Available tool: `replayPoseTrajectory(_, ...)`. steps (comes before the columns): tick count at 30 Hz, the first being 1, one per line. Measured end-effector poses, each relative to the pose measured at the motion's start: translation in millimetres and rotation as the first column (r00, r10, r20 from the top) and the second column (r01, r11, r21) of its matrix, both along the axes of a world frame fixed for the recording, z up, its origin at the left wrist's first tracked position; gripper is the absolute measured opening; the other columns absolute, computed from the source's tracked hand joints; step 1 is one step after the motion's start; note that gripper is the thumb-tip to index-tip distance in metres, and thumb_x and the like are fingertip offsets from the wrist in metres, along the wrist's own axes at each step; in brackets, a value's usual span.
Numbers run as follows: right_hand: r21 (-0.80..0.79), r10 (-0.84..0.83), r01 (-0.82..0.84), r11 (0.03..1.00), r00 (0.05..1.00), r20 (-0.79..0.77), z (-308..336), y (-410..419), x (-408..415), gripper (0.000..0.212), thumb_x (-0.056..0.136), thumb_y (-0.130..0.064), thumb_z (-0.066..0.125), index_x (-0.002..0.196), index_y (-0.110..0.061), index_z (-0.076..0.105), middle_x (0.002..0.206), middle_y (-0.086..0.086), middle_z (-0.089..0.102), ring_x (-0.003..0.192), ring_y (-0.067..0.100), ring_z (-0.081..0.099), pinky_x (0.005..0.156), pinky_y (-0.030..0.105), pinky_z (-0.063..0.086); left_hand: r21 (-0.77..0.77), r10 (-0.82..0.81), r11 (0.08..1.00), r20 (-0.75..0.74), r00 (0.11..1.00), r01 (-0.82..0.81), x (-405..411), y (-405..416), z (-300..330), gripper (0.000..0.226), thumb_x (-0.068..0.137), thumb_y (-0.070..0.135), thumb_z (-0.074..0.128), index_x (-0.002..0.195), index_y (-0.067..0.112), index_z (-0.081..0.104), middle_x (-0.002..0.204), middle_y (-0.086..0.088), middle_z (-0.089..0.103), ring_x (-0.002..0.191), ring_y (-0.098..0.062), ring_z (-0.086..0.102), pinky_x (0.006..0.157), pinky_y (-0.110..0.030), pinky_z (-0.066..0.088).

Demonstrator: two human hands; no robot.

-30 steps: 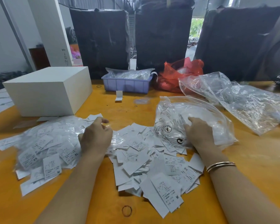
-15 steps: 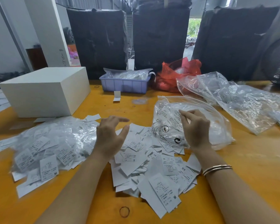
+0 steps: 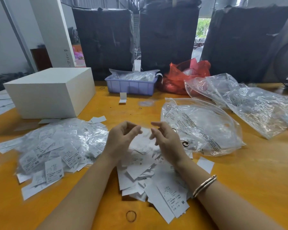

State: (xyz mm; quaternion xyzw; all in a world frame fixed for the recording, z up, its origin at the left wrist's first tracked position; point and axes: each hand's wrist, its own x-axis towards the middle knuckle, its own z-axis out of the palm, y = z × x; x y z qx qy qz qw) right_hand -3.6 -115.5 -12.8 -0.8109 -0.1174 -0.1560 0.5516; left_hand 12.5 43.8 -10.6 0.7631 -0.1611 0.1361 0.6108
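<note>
Left to right: the bagged label heap (image 3: 56,146) is sitting on its own now, since my left hand (image 3: 121,140) is lifting off it, fingers loosely curled with nothing in them. The loose labels (image 3: 145,176) are lying right under both hands. My right hand (image 3: 165,141) is coming off the clear bag (image 3: 206,130), half-curled and looking empty too. Guessing I'm moving on to picking labels.

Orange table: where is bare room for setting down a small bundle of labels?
Bare table lies near right, between the right forearm and the clear bag. Another patch lies between the white box and purple tray. The middle is crowded with the loose label pile.
</note>
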Motion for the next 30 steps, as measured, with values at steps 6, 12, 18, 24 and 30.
replayPoseTrajectory(6,-0.679,-0.143,0.111,0.725,0.990,0.009,-7.9,8.7,2.6,0.043,0.079,-0.058,0.060,0.100,-0.020,0.064,0.104,-0.002,0.059,0.097,0.018,0.053,0.085,0.035,0.041,-0.206,0.023,0.978,-0.047,0.999,-0.032,0.0,-0.2,2.1,0.004,0.088,0.011,0.062,0.091,0.013,0.060,0.080,0.001,0.073,0.075,-0.005,0.067,0.063,-0.010,0.048)
replayPoseTrajectory(12,-0.387,-0.166,0.106,0.916,0.978,-0.126,-7.7,3.3,8.0,0.017,0.082,-0.032,0.067,0.076,-0.018,0.059,0.077,-0.003,0.061,0.077,0.016,0.056,0.073,0.033,0.045,-0.231,0.007,0.973,-0.062,0.998,-0.021,-1.3,-0.4,4.2,0.024,0.084,0.006,0.067,0.103,0.021,0.063,0.085,-0.001,0.069,0.080,-0.003,0.065,0.070,-0.009,0.047)
replayPoseTrajectory(18,0.146,-0.103,0.128,0.981,0.980,-0.169,-6.0,-5.3,9.1,0.009,0.083,-0.012,0.067,0.078,-0.014,0.060,0.074,0.001,0.061,0.076,0.023,0.061,0.066,0.034,0.050,-0.162,0.025,0.986,-0.034,0.999,-0.031,-2.3,-0.9,5.2,0.027,0.081,0.006,0.071,0.097,0.026,0.064,0.079,0.000,0.066,0.074,-0.001,0.061,0.071,-0.010,0.048)
replayPoseTrajectory(24,0.449,-0.041,0.062,0.891,0.998,-0.057,-5.8,-11.4,10.8,0.041,0.087,0.002,0.058,0.117,-0.025,0.055,0.076,0.001,0.054,0.073,0.010,0.057,0.069,0.022,0.049,-0.099,0.027,0.995,-0.043,0.999,-0.031,-2.5,-3.1,4.0,0.014,0.085,0.011,0.067,0.086,0.025,0.069,0.079,0.011,0.069,0.072,0.005,0.061,0.066,-0.008,0.046)
replayPoseTrajectory(30,0.233,-0.076,0.080,0.969,0.997,-0.024,-2.9,-6.1,5.7,0.039,0.089,0.006,0.044,0.091,-0.023,0.070,0.089,0.002,0.060,0.083,0.020,0.057,0.074,0.035,0.053,-0.248,0.010,0.968,-0.149,0.989,-0.047,-1.0,-3.9,3.3,0.009,0.087,0.011,0.065,0.088,0.019,0.068,0.074,0.009,0.069,0.068,-0.001,0.064,0.060,-0.011,0.048)
